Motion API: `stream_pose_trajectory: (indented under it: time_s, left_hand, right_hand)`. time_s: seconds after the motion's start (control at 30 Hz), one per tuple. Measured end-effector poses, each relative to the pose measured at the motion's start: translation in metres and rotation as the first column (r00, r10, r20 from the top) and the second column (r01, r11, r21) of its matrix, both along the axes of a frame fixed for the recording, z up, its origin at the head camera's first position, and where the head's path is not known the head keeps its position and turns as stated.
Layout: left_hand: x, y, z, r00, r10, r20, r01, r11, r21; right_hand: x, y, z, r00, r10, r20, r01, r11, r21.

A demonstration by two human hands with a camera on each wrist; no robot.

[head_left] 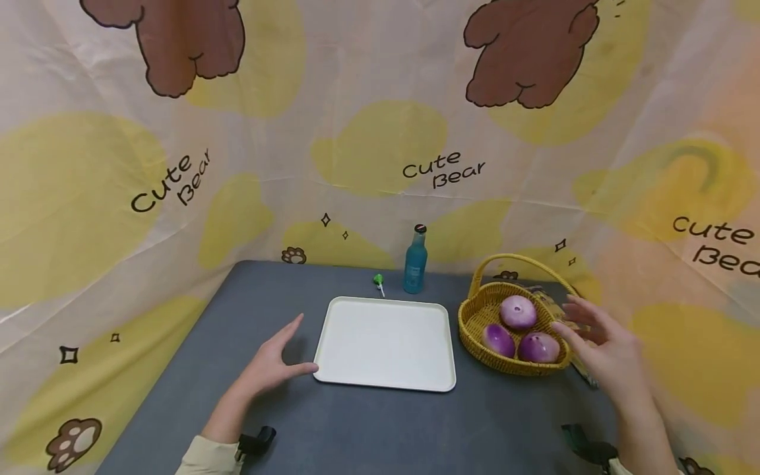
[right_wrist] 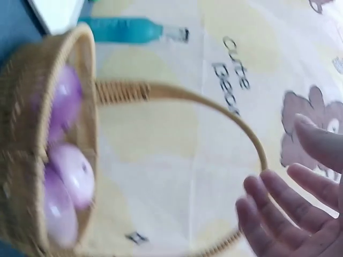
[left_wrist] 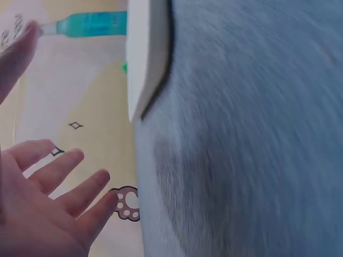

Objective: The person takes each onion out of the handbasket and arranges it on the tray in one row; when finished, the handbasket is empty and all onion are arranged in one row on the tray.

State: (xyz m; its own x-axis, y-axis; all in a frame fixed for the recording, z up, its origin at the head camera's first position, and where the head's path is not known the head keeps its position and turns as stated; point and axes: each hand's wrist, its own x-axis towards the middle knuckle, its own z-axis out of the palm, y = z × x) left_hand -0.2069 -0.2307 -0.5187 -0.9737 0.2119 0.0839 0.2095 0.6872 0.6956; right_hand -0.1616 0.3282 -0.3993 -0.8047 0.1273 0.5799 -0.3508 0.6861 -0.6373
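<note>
A yellow wicker basket point(head_left: 467, 328) with an arched handle point(right_wrist: 187, 95) stands at the right of the table. Inside it lie three purple onions point(head_left: 518, 311). My right hand point(head_left: 608, 353) is held at the basket's right side, fingers spread and holding nothing. Left of the basket lies a white rectangular tray point(head_left: 386, 344). My left hand point(head_left: 270, 364) hovers by the tray's left edge, thumb toward its near left corner; whether the thumb touches it I cannot tell. In the left wrist view the left fingers point(left_wrist: 80, 195) are apart and hold nothing.
A blue glass bottle point(head_left: 415, 260) stands upright behind the tray, near the cloth backdrop. Beside it lies a green lollipop point(head_left: 379, 281). Something flat and patterned point(head_left: 549, 303), partly hidden, lies behind the basket. The tabletop point(head_left: 356, 429) is dark grey.
</note>
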Motion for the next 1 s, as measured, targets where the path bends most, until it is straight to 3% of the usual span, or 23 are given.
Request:
stream_pose_trajectory:
  time_s: [0.1, 0.2, 0.33, 0.5, 0.73, 1.0]
  left_hand:
    - [-0.002, 0.008, -0.005, 0.998, 0.008, 0.059, -0.010, 0.999, 0.040]
    - [-0.002, 0.018, -0.013, 0.995, 0.007, 0.104, -0.013, 0.999, 0.053]
    - [-0.003, 0.026, -0.023, 0.990, -0.015, 0.141, 0.005, 0.997, 0.071]
    - [-0.006, 0.030, -0.029, 0.982, -0.041, 0.186, 0.023, 0.995, 0.098]
    - [-0.007, 0.033, -0.030, 0.976, -0.026, 0.218, 0.005, 0.995, 0.096]
    - [-0.008, 0.035, -0.037, 0.986, -0.036, 0.164, 0.031, 0.999, 0.032]
  right_hand:
    - [-0.008, -0.013, -0.009, 0.998, 0.044, 0.044, -0.045, 0.998, 0.036]
    - [-0.018, -0.021, -0.020, 0.986, 0.073, 0.148, -0.082, 0.995, 0.055]
    - [-0.035, -0.022, -0.038, 0.940, 0.098, 0.327, -0.128, 0.989, 0.071]
    - [-0.055, -0.024, -0.060, 0.888, 0.088, 0.451, -0.178, 0.971, 0.161]
    - [-0.069, -0.031, -0.081, 0.873, 0.046, 0.485, -0.203, 0.940, 0.276]
    - [-0.071, -0.036, -0.086, 0.881, 0.074, 0.468, -0.246, 0.916, 0.318]
